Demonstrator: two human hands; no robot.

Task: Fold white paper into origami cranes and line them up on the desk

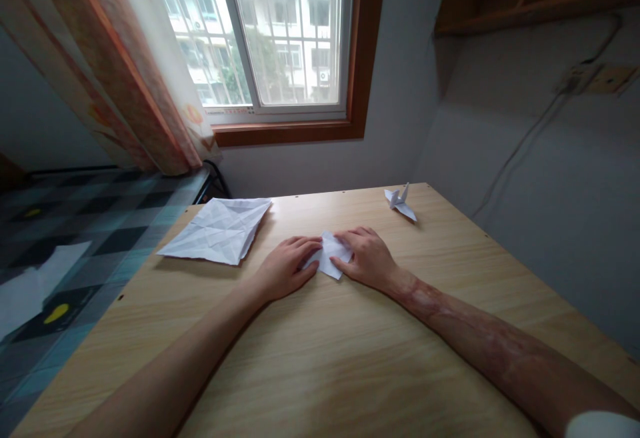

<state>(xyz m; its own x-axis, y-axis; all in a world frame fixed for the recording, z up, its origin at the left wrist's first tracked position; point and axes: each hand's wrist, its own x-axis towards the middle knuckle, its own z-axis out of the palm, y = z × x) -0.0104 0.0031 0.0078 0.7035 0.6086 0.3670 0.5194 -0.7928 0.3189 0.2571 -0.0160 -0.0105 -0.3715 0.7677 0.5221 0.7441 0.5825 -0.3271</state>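
A small folded piece of white paper (331, 258) lies on the wooden table between my two hands. My left hand (290, 266) has its fingers and thumb on the paper's left side. From the other side, my right hand (367, 258) grips the right part, thumb toward me and fingers on the far edge. My fingers hide both outer ends of the paper. Beyond my right hand, toward the back corner, stands a folded white paper crane (400, 203). Creased white sheets (220, 228) lie flat to the left of my left hand.
The pale wooden table (310, 358) meets the wall at its back and right. To the left is a bed with a checked cover (100, 208) and loose white paper (40, 288) on it. A power cord (520, 148) hangs along the right wall.
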